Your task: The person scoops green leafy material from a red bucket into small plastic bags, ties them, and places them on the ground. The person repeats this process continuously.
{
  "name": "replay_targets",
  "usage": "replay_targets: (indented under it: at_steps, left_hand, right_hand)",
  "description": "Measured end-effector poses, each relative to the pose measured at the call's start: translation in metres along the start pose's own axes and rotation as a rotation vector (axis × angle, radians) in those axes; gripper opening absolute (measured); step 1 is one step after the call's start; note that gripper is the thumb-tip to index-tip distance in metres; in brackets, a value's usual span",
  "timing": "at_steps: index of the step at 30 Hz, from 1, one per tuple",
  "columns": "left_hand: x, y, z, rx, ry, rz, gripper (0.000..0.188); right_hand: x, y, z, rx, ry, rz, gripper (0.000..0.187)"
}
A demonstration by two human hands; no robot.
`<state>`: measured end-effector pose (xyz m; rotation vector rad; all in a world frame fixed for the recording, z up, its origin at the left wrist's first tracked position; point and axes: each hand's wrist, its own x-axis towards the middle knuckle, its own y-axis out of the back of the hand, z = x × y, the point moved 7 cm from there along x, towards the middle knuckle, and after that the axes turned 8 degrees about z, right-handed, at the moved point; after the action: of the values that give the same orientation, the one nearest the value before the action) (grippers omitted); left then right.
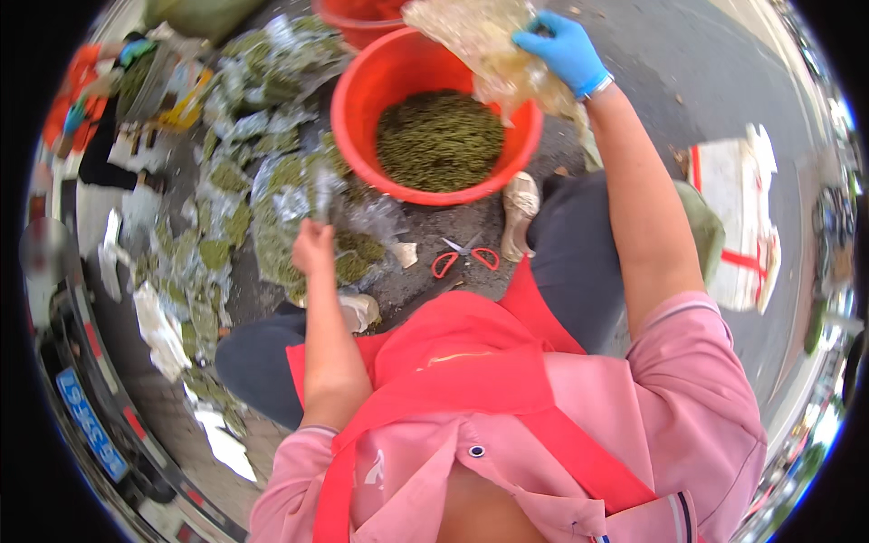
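Observation:
My right hand (568,56), in a blue glove, grips a crumpled clear plastic bag (484,45). The bag hangs over the far right rim of a red tub (348,118) and looks emptied out, with a yellowish tint. Inside the tub lies a heap of small green grains or buds (439,140). My left hand (314,246), bare, is closed near the bags of green stuff (281,208) left of the tub. A pale, blurred strip rises from its fingers; what it is, I cannot make out. Scissors (466,254) with red handles lie partly spread on the ground between my feet.
More clear bags of green stuff (262,81) cover the ground at left. Another red tub (367,14) stands behind the first. A co-worker in orange (81,77) handles a container at far left. A white foam box (731,222) sits at right; a vehicle (100,362) is at lower left.

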<state>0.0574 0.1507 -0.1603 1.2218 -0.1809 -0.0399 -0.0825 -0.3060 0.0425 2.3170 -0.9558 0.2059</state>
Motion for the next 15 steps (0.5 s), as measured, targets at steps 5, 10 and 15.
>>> replay_targets:
  at_steps: [5,10,15]
  left_hand:
    - [0.063,0.056,-0.010,-0.353,-0.051,0.243,0.027]
    - [0.082,0.107,0.012,-0.761,-0.093,0.324,0.025]
    - [0.077,0.133,0.045,-0.920,-0.113,0.417,0.024]
  right_hand:
    - [-0.093,0.252,-0.013,-0.136,-0.117,0.585,0.023]
    - [-0.302,0.430,-0.032,-0.710,-0.223,1.101,0.022]
    - [-0.466,0.443,0.128,-0.584,-0.596,1.554,0.023]
